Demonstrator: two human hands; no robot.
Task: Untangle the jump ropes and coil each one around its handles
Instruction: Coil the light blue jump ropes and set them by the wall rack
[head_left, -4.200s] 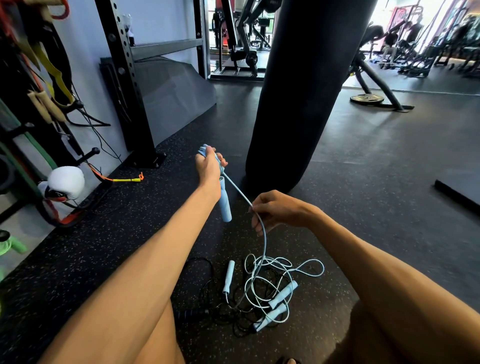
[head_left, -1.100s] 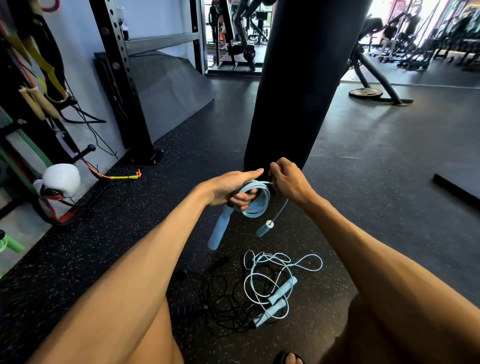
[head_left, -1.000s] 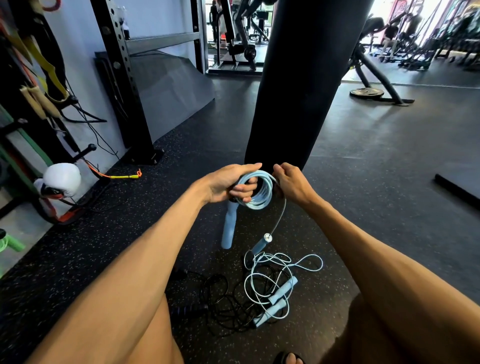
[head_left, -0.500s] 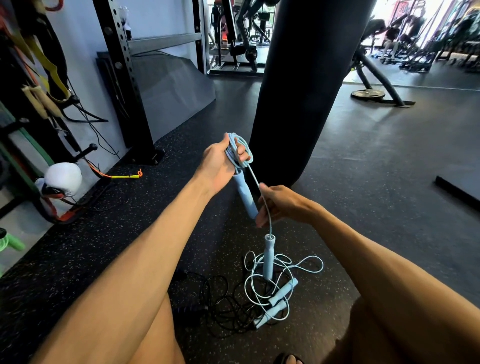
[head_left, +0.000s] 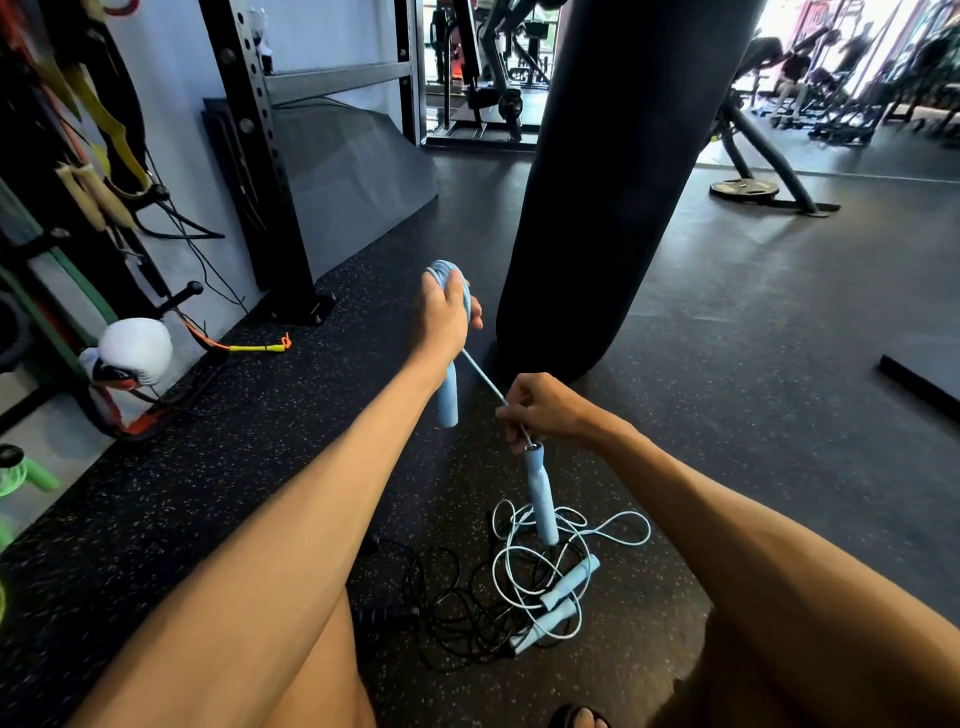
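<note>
**Fig.** Seated person coiling a light-blue cord jump rope (head_left: 480, 373) above a speckled black rubber floor (head_left: 260, 467).

The left hand (head_left: 444, 319) is curled round the upper part of one light-blue cylindrical handle (head_left: 448, 402) and round the bundle of rope loops (head_left: 448, 274), which rises above its fingers; the handle's lower end projects below the fist. From under those fingers a taut stretch of rope slants down to the right hand (head_left: 545, 408), whose thumb and fingertips pinch it just above the metal swivel. The second light-blue handle (head_left: 540, 493) hangs directly below the pinch. On the floor beneath lies a second pale-blue jump rope (head_left: 569, 582), tangled with a thin black jump rope (head_left: 382, 618). A black punching bag (head_left: 613, 182) rises just beyond the left fingers.
</note>
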